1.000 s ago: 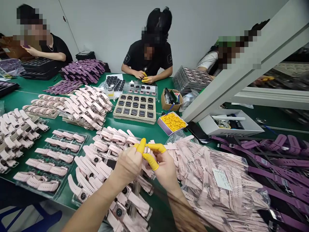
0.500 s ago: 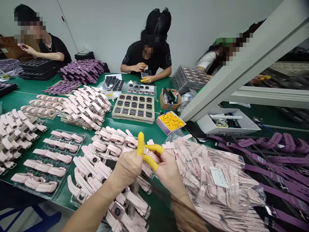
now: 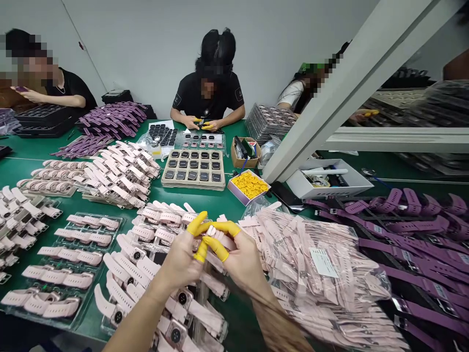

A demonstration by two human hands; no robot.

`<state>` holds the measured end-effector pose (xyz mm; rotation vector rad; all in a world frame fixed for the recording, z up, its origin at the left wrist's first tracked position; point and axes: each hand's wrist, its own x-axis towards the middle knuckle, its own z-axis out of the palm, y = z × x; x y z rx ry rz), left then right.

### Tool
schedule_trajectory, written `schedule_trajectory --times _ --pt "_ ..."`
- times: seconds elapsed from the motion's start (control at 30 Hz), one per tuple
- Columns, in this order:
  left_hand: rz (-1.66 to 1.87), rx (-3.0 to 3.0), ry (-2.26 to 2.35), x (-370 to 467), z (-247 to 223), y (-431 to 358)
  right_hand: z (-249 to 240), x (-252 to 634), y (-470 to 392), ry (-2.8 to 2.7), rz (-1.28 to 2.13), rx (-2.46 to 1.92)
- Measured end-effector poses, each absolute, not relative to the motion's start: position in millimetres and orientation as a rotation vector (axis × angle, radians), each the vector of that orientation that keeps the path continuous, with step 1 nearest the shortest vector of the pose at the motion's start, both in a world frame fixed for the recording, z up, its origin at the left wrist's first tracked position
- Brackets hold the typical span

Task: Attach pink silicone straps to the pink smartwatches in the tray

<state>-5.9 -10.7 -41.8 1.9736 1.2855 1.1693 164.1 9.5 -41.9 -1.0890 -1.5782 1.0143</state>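
My left hand (image 3: pixel 180 260) and my right hand (image 3: pixel 245 258) meet above the middle of the table, with yellow finger cots on the thumbs and index fingers. Between them is a pale pink watch strap (image 3: pixel 222 236), partly hidden by the fingers. The right thumb and index finger pinch it from the right, while the left fingertips close on its left end. Whether a watch case is attached, I cannot tell. Below and left lie pink-strapped watches (image 3: pixel 176 334) in clear trays. A plastic bag of pink straps (image 3: pixel 293 254) lies right of my hands.
Ahead stand a box of yellow finger cots (image 3: pixel 249 186), a tray of dark square pieces (image 3: pixel 193 185) and a white box of tools (image 3: pixel 330 182). Purple straps (image 3: pixel 414 264) lie at right. A slanted white post (image 3: pixel 322 93) rises at right. A co-worker (image 3: pixel 207 98) sits opposite.
My left thumb, upright before, has bent over to the strap, and the left fingers now close on its end. The view has shifted slightly. The co-worker opposite has lowered both hands.
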Motion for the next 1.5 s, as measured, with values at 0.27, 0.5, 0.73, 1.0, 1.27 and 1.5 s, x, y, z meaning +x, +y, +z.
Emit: schedule_trajectory --times 0.27,0.5,0.73,1.0,1.27,1.5 --pt "1.292 2.073 1.137 -21.3 -36.5 -4.1 -39.4 163.8 13.5 -1.363 1.262 -0.978" --pt "1.458 2.264 1.168 -14.9 -37.6 -4.5 -37.7 164.4 16.6 -1.378 1.305 -1.019" --pt "1.462 2.174 1.145 -7.6 -37.8 -5.1 -40.1 162.8 17.1 -1.398 1.285 -0.955" --pt "1.285 1.914 1.017 -8.1 -40.6 -11.2 -46.6 165.3 15.5 -1.741 0.712 -1.038" --pt "1.617 2.005 1.422 -3.5 -36.3 -5.1 -57.7 157.9 14.8 -1.962 0.488 -1.082" --pt "1.958 0.938 1.446 -25.1 -37.7 4.2 -62.7 151.4 14.1 -2.009 0.663 -1.026"
